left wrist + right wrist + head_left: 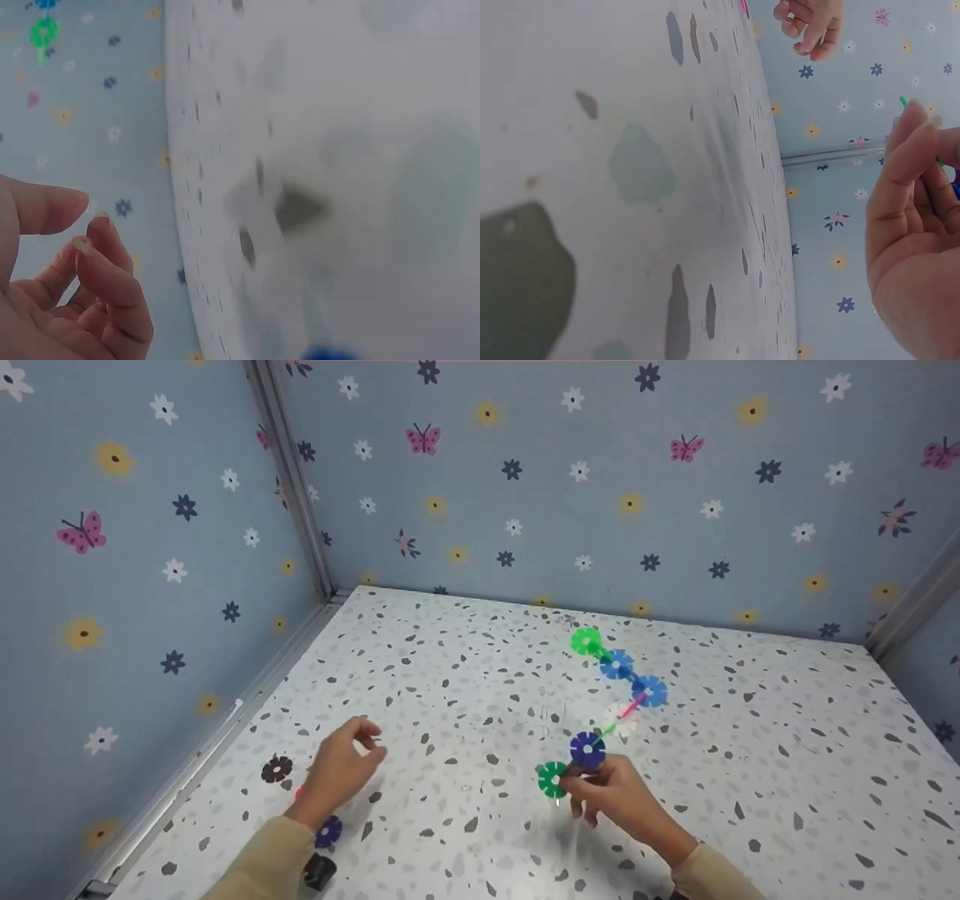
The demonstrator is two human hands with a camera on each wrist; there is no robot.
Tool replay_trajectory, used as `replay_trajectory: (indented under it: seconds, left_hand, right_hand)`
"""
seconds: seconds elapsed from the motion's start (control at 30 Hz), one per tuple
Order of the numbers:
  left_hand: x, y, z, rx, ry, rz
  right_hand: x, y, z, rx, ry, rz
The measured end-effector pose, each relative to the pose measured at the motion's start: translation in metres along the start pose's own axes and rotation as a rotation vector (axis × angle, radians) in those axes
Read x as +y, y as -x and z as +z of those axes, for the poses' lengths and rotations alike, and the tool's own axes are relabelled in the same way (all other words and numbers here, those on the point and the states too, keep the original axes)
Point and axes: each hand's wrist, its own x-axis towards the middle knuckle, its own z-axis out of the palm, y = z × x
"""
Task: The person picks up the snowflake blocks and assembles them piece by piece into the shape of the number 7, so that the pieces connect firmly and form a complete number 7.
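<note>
Notched plastic discs are joined in a zigzag chain: a bright green disc [586, 641] at the far end, two light blue discs [649, 691], a pink one edge-on, a white disc [620, 721], a light green one edge-on, a dark blue disc [587, 749] and a dark green disc [553, 779]. My right hand [619, 799] pinches the near end by the dark green disc, partly covering a dark piece between the last two. To the left, my left hand [346, 765] is raised above the table, fingers loosely bent, thumb near the fingertips, holding nothing.
On the table's left side lie a dark brown disc [277, 769], another dark blue disc [328, 832] and a pink piece [299, 793] mostly hidden behind my left wrist. A small black object [320, 871] shows beside the left sleeve. Flower-patterned walls [540, 510] enclose the speckled table [450, 690].
</note>
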Motion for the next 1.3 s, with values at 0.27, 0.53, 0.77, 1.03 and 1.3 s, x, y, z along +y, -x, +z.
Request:
replay_trajectory:
  seconds: [0.27, 0.53, 0.77, 1.03, 1.3]
  left_hand:
    - [-0.067, 0.001, -0.063, 0.016, -0.280, -0.198]
    - [-0.092, -0.004, -0.100, -0.148, -0.311, -0.273]
    - [-0.089, -0.014, -0.106, -0.183, -0.246, -0.278]
    - [-0.082, -0.031, -0.086, -0.160, -0.134, -0.327]
    - [-0.025, -0.053, -0.022, -0.160, 0.180, -0.200]
  right_hand:
    - [0.002, -0.006, -0.001, -0.001, 0.023, -0.021]
    - [0.005, -0.012, -0.006, 0.022, 0.022, 0.004]
    - [0.008, -0.017, -0.011, 0.036, 0.011, 0.013]
    - [0.008, -0.024, -0.017, 0.070, 0.023, 0.034]
    - [0.009, -0.042, -0.017, 0.095, -0.039, -0.006]
